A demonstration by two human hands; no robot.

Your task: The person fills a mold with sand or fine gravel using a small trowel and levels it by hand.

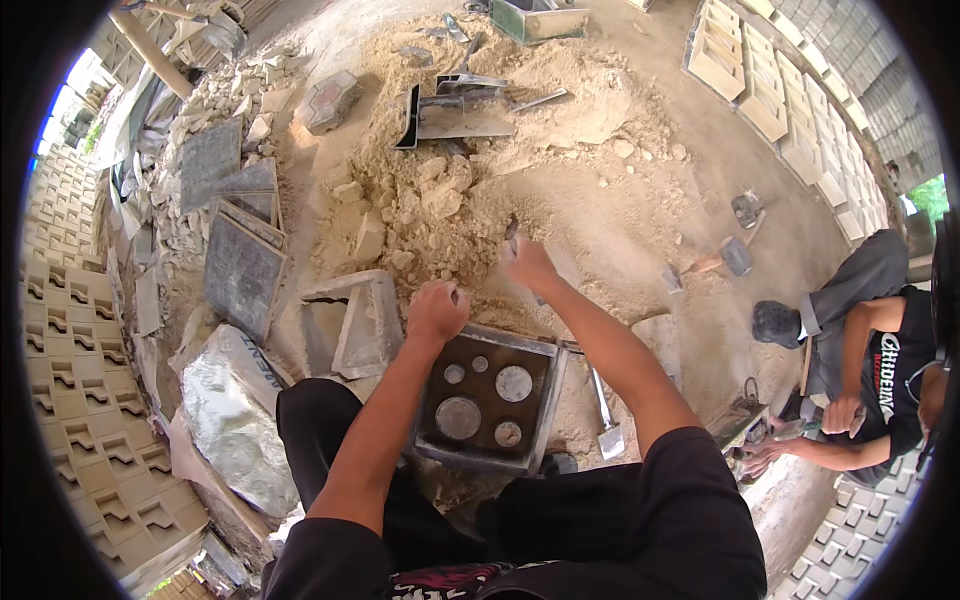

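Note:
Between my knees sits a square metal mould (pixel 548 400) with a brown face. Several pale round discs of different sizes show in it, the largest disc (pixel 459 418) at the near left. My left hand (pixel 436 312) is closed just past the mould's far left corner. A small dark bit shows at its fingers, too little to name. My right hand (pixel 530 268) is closed around a slim hand tool (pixel 512 232), held over the powder beyond the mould. The tool's dark end sticks up past the fingers; its kind is not clear.
Sandy powder (pixel 590 90) and lumps spread ahead, with a metal scoop (pixel 465 122) on them. A small trowel (pixel 609 435) lies right of the mould. Grey slabs (pixel 243 270) and a white sack (pixel 235 405) lie left. A co-worker (pixel 870 380) sits at right; patterned blocks (pixel 85 380) are stacked left.

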